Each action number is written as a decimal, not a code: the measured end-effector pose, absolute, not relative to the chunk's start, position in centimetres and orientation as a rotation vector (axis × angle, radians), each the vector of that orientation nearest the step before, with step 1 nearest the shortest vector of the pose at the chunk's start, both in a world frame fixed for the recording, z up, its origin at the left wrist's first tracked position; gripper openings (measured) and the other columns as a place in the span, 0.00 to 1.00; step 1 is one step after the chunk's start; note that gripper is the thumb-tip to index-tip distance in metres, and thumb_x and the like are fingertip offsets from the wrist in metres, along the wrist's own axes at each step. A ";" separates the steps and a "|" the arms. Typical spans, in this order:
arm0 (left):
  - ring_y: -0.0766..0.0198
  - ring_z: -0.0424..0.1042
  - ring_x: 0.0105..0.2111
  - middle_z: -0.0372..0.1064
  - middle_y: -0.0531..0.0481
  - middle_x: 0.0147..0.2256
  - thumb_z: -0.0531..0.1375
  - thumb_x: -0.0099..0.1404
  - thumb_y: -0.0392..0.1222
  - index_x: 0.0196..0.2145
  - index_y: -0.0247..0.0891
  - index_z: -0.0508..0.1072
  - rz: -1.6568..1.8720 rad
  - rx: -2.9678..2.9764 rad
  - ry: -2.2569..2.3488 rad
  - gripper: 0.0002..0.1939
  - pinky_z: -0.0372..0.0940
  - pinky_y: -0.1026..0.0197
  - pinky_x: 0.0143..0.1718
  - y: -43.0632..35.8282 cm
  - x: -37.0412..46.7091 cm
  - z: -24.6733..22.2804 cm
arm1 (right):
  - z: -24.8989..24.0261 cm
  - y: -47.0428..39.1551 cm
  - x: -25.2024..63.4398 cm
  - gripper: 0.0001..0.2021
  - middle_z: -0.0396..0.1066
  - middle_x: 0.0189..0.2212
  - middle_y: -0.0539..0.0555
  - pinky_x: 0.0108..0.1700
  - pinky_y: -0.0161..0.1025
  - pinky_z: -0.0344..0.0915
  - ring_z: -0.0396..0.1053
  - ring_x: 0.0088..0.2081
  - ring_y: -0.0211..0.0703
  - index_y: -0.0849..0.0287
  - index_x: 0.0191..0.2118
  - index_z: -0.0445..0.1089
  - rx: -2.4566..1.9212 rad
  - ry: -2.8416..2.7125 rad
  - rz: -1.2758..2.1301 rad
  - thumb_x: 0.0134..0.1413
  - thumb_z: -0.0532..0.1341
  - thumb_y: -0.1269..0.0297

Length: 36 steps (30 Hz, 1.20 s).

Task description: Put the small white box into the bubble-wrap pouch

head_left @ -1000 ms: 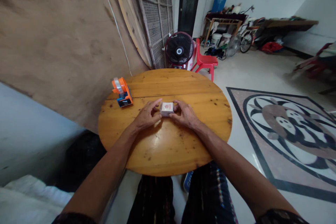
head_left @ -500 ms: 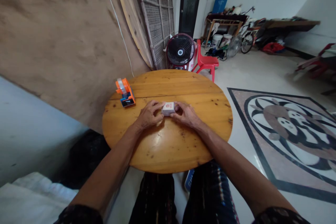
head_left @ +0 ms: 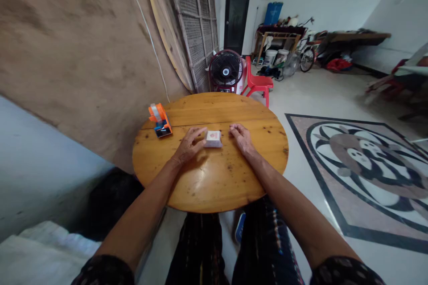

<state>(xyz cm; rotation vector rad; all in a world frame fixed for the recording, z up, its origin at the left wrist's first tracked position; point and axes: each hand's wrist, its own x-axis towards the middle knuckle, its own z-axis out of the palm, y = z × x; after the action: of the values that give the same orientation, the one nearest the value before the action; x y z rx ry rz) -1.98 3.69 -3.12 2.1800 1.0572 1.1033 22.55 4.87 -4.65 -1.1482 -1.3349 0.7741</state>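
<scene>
On the round wooden table [head_left: 200, 173] lies a small pale box-shaped packet [head_left: 213, 139], white on top with a red print. My left hand [head_left: 190, 146] is at the packet's left side, thumb and forefinger apart, with the fingertips at its edge; whether they touch it I cannot tell. My right hand [head_left: 242, 139] rests to the right of the packet, apart from it, its fingers loosely curled together and nothing visible in them. An orange and blue tape dispenser [head_left: 160, 120] with a roll of clear tape stands at the table's left edge.
Beyond the table are a fan [head_left: 226, 71] and a red plastic chair [head_left: 257, 81]. A brown board [head_left: 83, 44] leans along the left side. Further back stand a cluttered table [head_left: 281, 30] and a bicycle [head_left: 306, 59]. A panda floor design [head_left: 364, 160] lies to the right.
My right hand has let go of the packet and moved away to the right. My left hand stays at the packet's left side. The view has tilted up slightly.
</scene>
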 end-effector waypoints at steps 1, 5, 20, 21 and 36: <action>0.56 0.66 0.52 0.62 0.43 0.53 0.57 0.64 0.46 0.57 0.41 0.69 1.134 2.203 1.039 0.24 0.65 0.52 0.53 3.8 -1.9 -3.2 | -4.7 4.9 22.5 0.17 0.68 0.27 0.49 0.39 0.40 0.64 0.65 0.31 0.41 0.57 0.35 0.68 -1.132 -1.327 0.776 0.51 0.58 0.47; 0.56 0.66 0.53 0.63 0.42 0.52 0.56 0.66 0.45 0.50 0.39 0.75 1.210 2.323 0.984 0.18 0.64 0.51 0.55 4.2 -1.8 -3.7 | -4.9 5.0 22.3 0.16 0.67 0.28 0.49 0.38 0.38 0.63 0.65 0.30 0.40 0.57 0.35 0.68 -1.087 -1.300 0.815 0.48 0.60 0.49; 0.56 0.69 0.50 0.68 0.43 0.48 0.58 0.65 0.45 0.43 0.40 0.79 1.252 2.240 1.050 0.14 0.65 0.50 0.55 4.4 -1.3 -4.1 | -5.0 4.9 22.1 0.15 0.68 0.27 0.49 0.37 0.39 0.64 0.65 0.30 0.39 0.58 0.33 0.68 -1.082 -1.312 0.813 0.47 0.61 0.51; 0.57 0.69 0.50 0.68 0.43 0.48 0.58 0.65 0.45 0.44 0.40 0.79 1.253 2.222 1.049 0.14 0.65 0.50 0.55 4.4 -1.3 -4.1 | -5.1 5.0 22.1 0.14 0.69 0.27 0.49 0.38 0.39 0.64 0.65 0.30 0.39 0.58 0.34 0.68 -1.080 -1.305 0.812 0.47 0.61 0.51; 0.55 0.69 0.50 0.64 0.41 0.55 0.59 0.63 0.45 0.50 0.39 0.76 1.159 2.101 1.022 0.18 0.69 0.52 0.49 4.3 -2.0 -3.2 | -5.3 5.1 22.2 0.15 0.67 0.26 0.48 0.38 0.39 0.62 0.64 0.29 0.40 0.57 0.34 0.68 -1.102 -1.298 0.823 0.48 0.59 0.50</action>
<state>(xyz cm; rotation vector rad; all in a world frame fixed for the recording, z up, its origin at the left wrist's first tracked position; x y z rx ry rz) -2.00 4.30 -3.22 2.1005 1.0216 1.1586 22.16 5.15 -5.28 -1.1017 -1.2985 0.8229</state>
